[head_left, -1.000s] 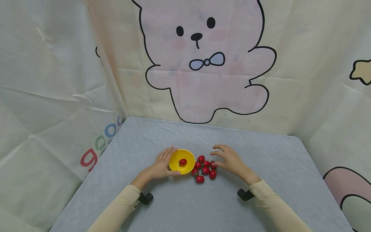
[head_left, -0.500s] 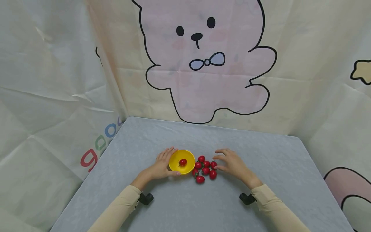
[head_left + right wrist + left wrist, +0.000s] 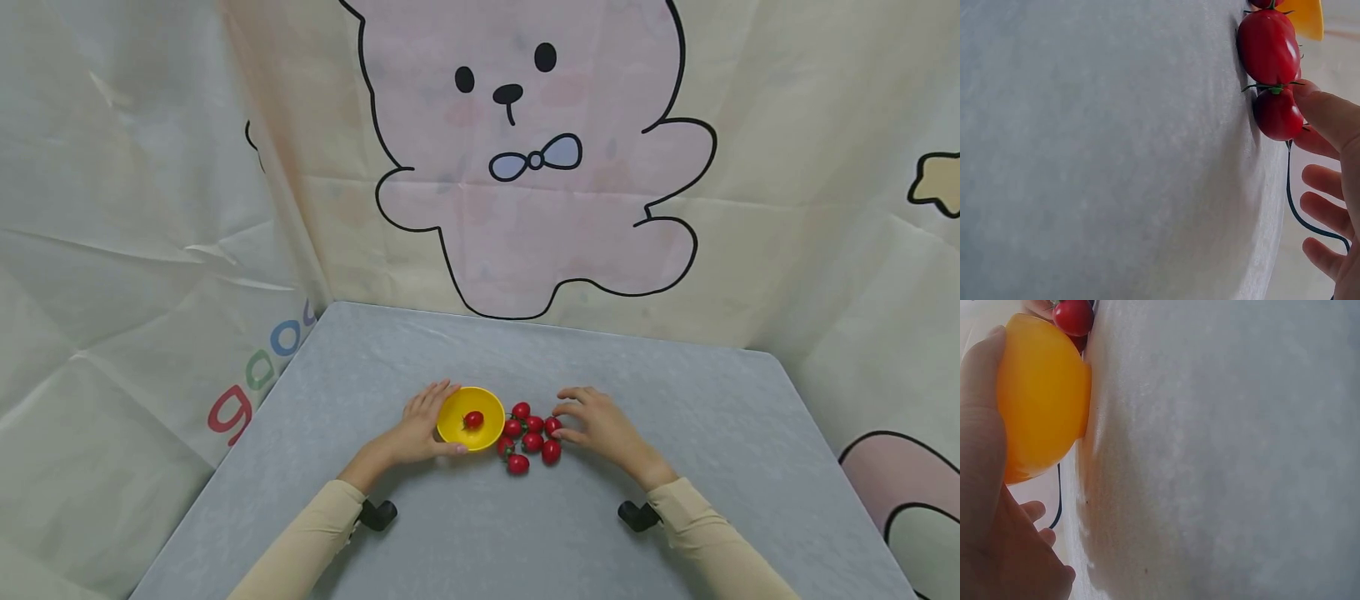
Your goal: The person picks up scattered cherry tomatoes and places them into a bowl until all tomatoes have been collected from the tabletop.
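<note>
A yellow bowl with one cherry tomato in it stands on the grey table. My left hand holds the bowl from its left side, thumb along the near side and fingers at the far rim. Several red cherry tomatoes with green stems lie bunched right of the bowl. My right hand is at the right edge of the bunch, thumb and index finger around the rightmost tomato. Its other fingers stay apart from the tomatoes. In the left wrist view, the thumb lies against the bowl.
The grey table reaches back to a cloth backdrop with a cartoon bear. Cloth also hangs at the left and right sides. A black wrist mount sits under the left wrist, another mount under the right.
My right hand has drawn slightly right, then settled with its thumb and index finger around the rightmost cherry tomato. The left hand and bowl have stayed in place.
</note>
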Available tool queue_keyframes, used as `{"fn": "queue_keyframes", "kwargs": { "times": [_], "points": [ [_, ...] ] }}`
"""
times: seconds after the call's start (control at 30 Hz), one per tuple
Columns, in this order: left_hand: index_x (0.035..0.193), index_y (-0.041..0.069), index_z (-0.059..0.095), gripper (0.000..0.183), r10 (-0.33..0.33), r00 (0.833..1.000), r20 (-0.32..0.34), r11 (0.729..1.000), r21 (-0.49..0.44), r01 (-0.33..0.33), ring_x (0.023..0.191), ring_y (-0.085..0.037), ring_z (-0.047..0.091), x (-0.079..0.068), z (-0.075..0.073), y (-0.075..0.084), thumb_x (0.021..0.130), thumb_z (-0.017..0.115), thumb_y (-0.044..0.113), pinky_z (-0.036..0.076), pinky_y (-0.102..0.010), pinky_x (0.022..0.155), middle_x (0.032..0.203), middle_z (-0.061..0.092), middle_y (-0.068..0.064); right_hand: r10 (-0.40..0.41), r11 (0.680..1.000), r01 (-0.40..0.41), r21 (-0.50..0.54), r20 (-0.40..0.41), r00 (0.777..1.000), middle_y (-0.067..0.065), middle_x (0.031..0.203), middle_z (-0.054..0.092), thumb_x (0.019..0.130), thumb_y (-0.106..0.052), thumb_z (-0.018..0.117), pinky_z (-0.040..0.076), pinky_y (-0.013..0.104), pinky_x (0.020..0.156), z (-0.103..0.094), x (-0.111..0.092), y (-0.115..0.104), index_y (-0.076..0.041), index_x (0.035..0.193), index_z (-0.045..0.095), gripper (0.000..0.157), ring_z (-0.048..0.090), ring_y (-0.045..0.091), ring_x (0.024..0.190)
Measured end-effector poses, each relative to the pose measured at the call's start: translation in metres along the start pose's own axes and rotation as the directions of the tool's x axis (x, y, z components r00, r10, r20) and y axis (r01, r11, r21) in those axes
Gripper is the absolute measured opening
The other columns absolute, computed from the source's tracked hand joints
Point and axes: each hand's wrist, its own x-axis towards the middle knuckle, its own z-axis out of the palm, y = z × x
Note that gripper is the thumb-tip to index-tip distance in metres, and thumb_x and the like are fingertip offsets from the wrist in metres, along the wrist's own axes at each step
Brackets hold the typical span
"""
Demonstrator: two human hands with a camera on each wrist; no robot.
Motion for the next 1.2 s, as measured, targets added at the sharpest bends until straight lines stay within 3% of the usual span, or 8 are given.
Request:
{"fn": "queue_keyframes", "kwargs": {
  "times": [0.2,0.57,1.2],
  "points": [
    [0.159,0.019,0.014,0.11,0.001,1.0,-0.001,1.0,-0.015,-0.001,0.154,-0.041,0.007,0.0,0.0,0.001,0.078,0.072,0.065,0.006,-0.068,0.12,0.168,0.008,-0.013,-0.004,1.0,0.004,-0.011,-0.007,1.0,0.008,0.121,0.067,0.078,-0.043,0.081,0.051,0.054,0.092,0.003,0.002,0.0,-0.019,0.099,0.075,0.032,0.062,0.029,0.11],
    [0.159,0.018,0.013,0.11,-0.003,1.0,-0.002,1.0,-0.011,0.003,0.154,-0.04,0.007,-0.001,0.001,0.002,0.078,0.072,0.064,0.006,-0.067,0.121,0.168,0.008,-0.012,0.022,1.0,-0.021,-0.014,0.064,0.998,0.007,0.123,0.066,0.08,-0.045,0.08,0.05,0.054,0.095,0.006,0.007,0.001,-0.019,0.105,0.075,0.036,0.061,0.029,0.113],
    [0.159,0.017,0.013,0.111,0.0,1.0,-0.002,1.0,-0.016,-0.001,0.154,-0.041,0.007,0.0,0.001,0.0,0.078,0.072,0.063,0.006,-0.068,0.12,0.168,0.007,-0.012,-0.006,0.999,0.008,-0.041,0.051,0.999,0.008,0.121,0.067,0.077,-0.037,0.084,0.051,0.052,0.094,0.0,0.015,0.001,-0.016,0.105,0.075,0.036,0.061,0.028,0.111]
  ]
}}
